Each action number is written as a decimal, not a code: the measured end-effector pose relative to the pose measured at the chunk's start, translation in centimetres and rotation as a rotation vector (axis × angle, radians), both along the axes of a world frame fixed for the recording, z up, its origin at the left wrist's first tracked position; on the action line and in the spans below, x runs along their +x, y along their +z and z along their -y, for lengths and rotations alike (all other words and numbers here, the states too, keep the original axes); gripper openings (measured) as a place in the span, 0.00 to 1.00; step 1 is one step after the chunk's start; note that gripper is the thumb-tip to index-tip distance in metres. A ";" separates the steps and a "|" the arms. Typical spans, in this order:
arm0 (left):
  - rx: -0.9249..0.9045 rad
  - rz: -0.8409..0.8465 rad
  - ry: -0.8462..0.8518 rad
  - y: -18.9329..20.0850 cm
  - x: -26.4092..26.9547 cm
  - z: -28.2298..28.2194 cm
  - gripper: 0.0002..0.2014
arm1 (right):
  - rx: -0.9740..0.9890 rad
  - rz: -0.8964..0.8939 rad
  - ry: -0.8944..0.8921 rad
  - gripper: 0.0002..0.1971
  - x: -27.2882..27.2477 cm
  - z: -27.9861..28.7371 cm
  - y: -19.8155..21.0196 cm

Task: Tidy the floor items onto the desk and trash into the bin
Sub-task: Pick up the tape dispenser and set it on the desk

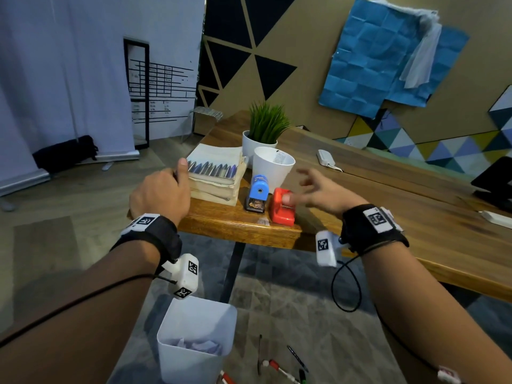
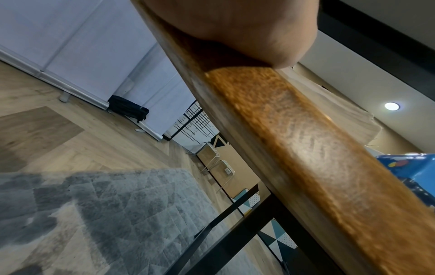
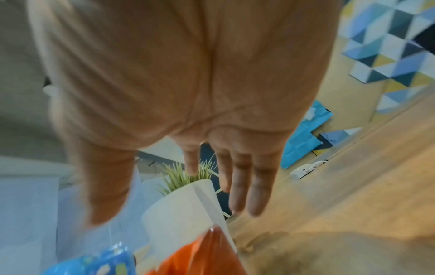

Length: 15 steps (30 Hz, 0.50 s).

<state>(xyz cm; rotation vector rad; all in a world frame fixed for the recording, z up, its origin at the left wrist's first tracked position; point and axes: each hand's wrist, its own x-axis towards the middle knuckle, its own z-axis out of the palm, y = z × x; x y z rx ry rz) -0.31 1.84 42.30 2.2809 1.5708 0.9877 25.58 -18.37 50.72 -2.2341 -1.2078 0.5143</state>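
My left hand [image 1: 177,177] is curled at the desk's [image 1: 238,225] near left corner, thumb against a stack of books [image 1: 216,178]. A thin dark sliver shows by the thumb; the fingers are hidden. The left wrist view shows only my palm and the desk edge [image 2: 294,148]. My right hand [image 1: 297,189] hovers open with fingers spread, blurred, thumb tip on top of a red stapler-like item [image 1: 282,209] [image 3: 200,256]. A blue sharpener [image 1: 257,195] stands beside it. A white bin [image 1: 194,328] holding crumpled paper stands on the rug below. Pens and markers [image 1: 279,370] lie on the rug.
A white cup [image 1: 273,166] and a potted plant [image 1: 263,128] stand behind the red item. A white power strip [image 1: 325,157] lies farther back on the desk, and a dark device [image 1: 496,184] sits at the right. A black desk leg [image 1: 232,270] drops beside the bin.
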 end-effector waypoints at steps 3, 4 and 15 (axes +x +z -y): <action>-0.003 0.002 0.003 0.1 0.0 0.1 0.42 | 0.160 0.259 -0.061 0.33 0.7 -1.5 1.2; -0.007 0.004 0.004 0.1 0.1 0.1 0.42 | 0.140 0.344 -0.046 0.28 0.7 -2.4 1.4; -0.024 0.028 -0.006 0.0 -0.1 0.1 0.43 | 0.125 0.585 -0.095 0.09 2.7 -4.6 0.2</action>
